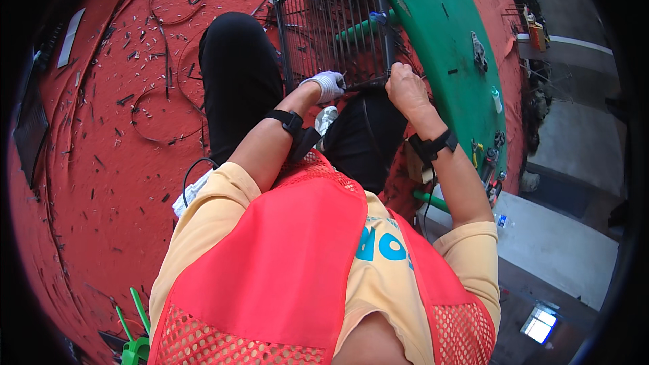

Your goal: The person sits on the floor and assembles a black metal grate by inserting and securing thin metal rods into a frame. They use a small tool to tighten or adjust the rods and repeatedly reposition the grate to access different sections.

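Observation:
A dark frame (382, 23) with many thin upright strands leans over my knees, its near edge at my hands. My left hand (329, 86), in a white glove, is closed at the near edge, left of the frame's corner. A thin tip shows by its fingers, too small to name. My bare right hand (406, 88) pinches at the near right corner of the frame; what lies between the fingertips is hidden. Black straps with small devices sit on both of my wrists.
A green table (443, 34) stands at the right, with a glove (479, 53), a small bottle (497, 100) and pliers (475, 154) on it. Dark scraps and a looped strand (164, 47) litter the red floor covering (101, 230). Another dark slatted panel (32, 132) lies far left.

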Available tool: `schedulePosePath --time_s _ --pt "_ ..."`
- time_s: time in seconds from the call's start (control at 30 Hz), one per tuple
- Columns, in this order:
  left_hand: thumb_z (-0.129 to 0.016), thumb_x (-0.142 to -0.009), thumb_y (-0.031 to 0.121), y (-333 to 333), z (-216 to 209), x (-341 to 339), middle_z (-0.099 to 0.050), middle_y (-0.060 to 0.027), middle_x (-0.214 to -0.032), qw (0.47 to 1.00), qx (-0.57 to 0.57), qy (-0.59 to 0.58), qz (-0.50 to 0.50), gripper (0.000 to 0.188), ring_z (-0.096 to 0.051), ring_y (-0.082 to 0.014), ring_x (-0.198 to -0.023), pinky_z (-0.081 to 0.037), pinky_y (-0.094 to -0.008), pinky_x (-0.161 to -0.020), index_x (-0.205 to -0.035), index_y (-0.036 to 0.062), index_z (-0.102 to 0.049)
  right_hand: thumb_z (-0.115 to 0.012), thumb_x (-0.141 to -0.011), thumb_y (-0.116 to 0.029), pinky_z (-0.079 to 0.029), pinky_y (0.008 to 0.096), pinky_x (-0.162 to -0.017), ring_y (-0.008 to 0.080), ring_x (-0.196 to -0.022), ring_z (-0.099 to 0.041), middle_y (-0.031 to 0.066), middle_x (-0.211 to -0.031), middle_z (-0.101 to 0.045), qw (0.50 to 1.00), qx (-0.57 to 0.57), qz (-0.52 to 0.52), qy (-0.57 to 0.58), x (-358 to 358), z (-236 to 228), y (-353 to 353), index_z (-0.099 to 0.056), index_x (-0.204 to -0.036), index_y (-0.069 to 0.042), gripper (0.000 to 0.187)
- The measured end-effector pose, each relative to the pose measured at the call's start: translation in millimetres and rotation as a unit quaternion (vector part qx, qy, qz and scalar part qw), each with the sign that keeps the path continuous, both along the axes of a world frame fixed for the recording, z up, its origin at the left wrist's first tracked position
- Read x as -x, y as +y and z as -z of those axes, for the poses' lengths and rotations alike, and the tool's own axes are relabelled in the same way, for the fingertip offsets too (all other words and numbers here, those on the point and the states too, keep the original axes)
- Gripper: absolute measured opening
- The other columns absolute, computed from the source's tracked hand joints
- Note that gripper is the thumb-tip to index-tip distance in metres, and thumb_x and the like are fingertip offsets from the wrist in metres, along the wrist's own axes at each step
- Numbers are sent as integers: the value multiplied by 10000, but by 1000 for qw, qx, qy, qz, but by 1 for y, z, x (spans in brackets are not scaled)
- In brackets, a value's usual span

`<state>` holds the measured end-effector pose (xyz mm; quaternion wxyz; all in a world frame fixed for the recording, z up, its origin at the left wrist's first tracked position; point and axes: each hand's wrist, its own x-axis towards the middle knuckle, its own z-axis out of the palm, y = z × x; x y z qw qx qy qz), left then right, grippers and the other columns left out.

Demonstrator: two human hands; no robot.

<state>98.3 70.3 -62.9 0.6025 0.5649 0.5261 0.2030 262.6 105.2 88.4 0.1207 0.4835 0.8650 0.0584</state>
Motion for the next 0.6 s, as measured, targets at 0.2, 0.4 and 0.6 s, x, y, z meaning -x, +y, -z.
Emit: schedulePosePath --time_s 0.2,0.4,0.6 --pt "-641 -775 135 -5 6 -8 -653 -95 -787 995 -49 -22 -84 178 -609 -178 -700 -498 -336 -653 -939 66 -637 -604 -826 -122 -533 467 -717 409 -821 -617 216 -969 -531 1000 -3 15 21 1 -2 2 -466 -976 -3 236" --pt "-619 -857 238 -3 -28 -17 -620 -145 -994 959 -171 -87 -207 256 -610 -287 -934 -477 -354 -820 -1075 104 -631 -621 -808 -74 -500 445 -724 380 -849 -573 170 -956 -514 983 0 -45 177 -20 -1 -10 -490 -968 -31 211" --pt "-656 -821 340 5 -59 -32 -559 -155 -1021 967 -185 -29 -175 279 -585 -349 -952 -471 -407 -831 -1013 138 -644 -617 -787 -38 -508 423 -714 360 -842 -581 145 -957 -512 964 33 -42 259 -27 -1 -10 -531 -970 -47 203"
